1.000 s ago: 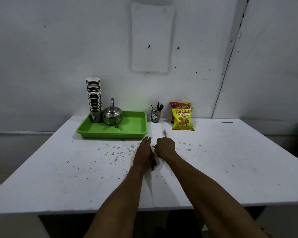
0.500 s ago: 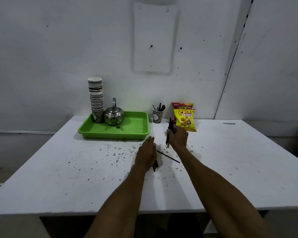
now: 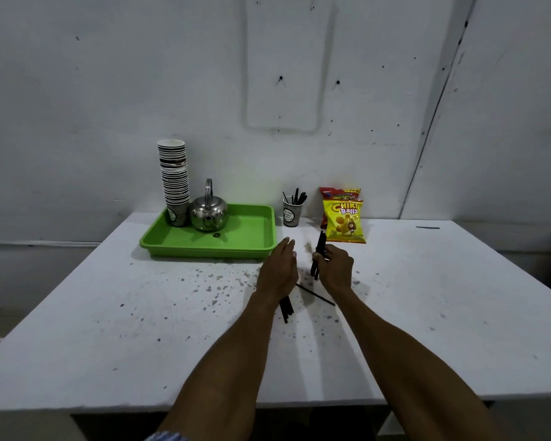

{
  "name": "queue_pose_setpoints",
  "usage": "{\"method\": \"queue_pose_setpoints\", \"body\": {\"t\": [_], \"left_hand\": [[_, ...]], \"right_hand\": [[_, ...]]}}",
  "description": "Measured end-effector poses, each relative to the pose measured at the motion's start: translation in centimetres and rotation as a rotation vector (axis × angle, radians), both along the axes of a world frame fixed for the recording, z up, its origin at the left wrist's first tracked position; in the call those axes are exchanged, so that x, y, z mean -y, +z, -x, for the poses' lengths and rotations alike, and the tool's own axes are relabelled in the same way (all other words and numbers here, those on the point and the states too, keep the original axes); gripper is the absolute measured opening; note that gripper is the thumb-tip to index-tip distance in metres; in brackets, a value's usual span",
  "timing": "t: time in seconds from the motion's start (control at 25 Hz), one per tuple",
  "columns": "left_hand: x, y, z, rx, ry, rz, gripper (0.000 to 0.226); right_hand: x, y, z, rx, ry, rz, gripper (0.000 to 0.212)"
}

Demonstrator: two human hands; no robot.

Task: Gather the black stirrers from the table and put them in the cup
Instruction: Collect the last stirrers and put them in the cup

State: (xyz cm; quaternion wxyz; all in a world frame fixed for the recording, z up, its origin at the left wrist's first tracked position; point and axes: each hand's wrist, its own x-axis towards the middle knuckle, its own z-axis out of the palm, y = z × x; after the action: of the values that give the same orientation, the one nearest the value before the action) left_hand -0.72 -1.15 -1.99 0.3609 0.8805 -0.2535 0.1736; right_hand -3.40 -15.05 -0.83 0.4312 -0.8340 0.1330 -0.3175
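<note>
My right hand (image 3: 334, 267) grips a bundle of black stirrers (image 3: 319, 254), held upright a little above the white table (image 3: 109, 329). My left hand (image 3: 280, 269) is beside it, flat with fingers extended and nothing in it. Under my left wrist lies a small bunch of black stirrers (image 3: 286, 308), and one single stirrer (image 3: 315, 295) lies slanted between my arms. The paper cup (image 3: 291, 212) stands at the back of the table, beyond both hands, with several black stirrers sticking out of it.
A green tray (image 3: 245, 238) at the back left carries a tall stack of paper cups (image 3: 174, 181) and a steel kettle (image 3: 208, 212). Two snack bags (image 3: 344, 219) stand right of the cup. Dark specks dot the table. A wall runs behind.
My right hand has lifted a bundle of stirrers off the table and now holds it upright, slightly nearer my left hand. A single stirrer became visible on the table.
</note>
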Motion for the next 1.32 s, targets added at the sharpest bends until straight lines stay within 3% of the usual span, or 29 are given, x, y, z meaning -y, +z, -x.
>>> {"method": "queue_pose_setpoints", "body": {"t": [0.16,0.4,0.48,0.6,0.8,1.08,1.2,1.32], "left_hand": [[0.7,2.0,-3.4,-0.005,-0.031,0.001,0.055],[2.8,4.8,-11.3,-0.070,0.025,0.213,0.058],[3.6,5.2,-15.5,-0.113,0.039,0.223,0.071],[5.1,5.1,-20.0,-0.174,0.053,0.186,0.092],[7.1,3.7,-23.3,-0.222,0.060,0.217,0.103],[7.5,3.0,-23.5,-0.233,0.036,0.290,0.105],[7.5,3.1,-23.1,-0.229,0.035,0.305,0.099],[7.3,3.6,-22.6,-0.261,0.016,0.343,0.090]], "right_hand": [[1.0,4.2,-3.7,0.072,-0.018,-0.069,0.023],[1.9,11.1,-13.7,0.194,-0.014,-0.074,0.015],[2.1,12.0,-18.1,0.203,-0.012,-0.089,0.016],[2.2,11.9,-22.7,0.193,-0.007,-0.081,0.015],[2.9,8.8,-26.1,0.047,0.035,-0.006,0.020],[3.4,7.6,-26.4,-0.015,0.077,0.032,0.026],[3.5,7.6,-26.1,0.002,0.104,-0.023,0.042],[3.6,7.7,-25.7,0.003,0.124,0.101,0.045]]}}
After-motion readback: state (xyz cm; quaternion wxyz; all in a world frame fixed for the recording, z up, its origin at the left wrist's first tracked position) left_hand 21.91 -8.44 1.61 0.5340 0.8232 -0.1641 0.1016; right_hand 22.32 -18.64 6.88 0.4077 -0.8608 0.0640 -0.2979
